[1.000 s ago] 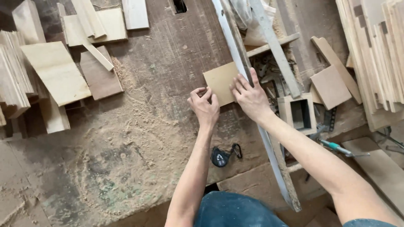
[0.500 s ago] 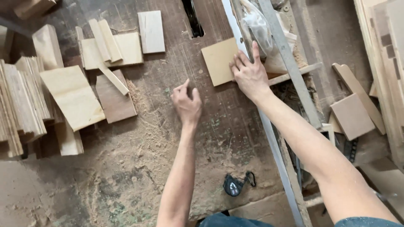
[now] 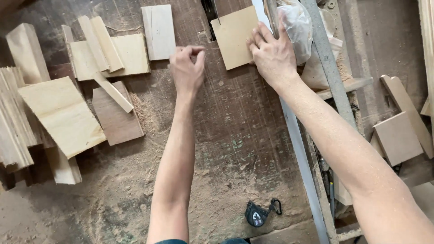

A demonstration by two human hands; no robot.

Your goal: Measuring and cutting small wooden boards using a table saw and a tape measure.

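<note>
Both hands work at the top centre of the frame. Our right hand (image 3: 271, 54) lies flat, fingers spread, on the right edge of a small square plywood panel (image 3: 233, 36); nothing is gripped, the palm presses the panel down and keeps it close against the metal fence rail (image 3: 294, 135) that runs down the right of the desk (image 3: 235, 135). The panel's upper left corner sits at the dark saw slot (image 3: 209, 13) at the top edge, so we judge the flat hold is meant to keep the piece square to the fence there.

Our left hand (image 3: 186, 70) hovers just left of the panel, fingers curled in with thumb meeting fingertips, holding nothing we can make out and not touching the panel.

Left of frame: a loose group of cut offcuts (image 3: 113, 54), a larger pale sheet (image 3: 61, 115) and a stack of thin boards on edge (image 3: 13, 117), well apart from the hands. Sawdust (image 3: 113, 194) covers the lower left of the desk. A small black tape measure (image 3: 257, 214) lies near the bottom centre. A plastic bag (image 3: 298, 27) sits just right of the right hand.
</note>
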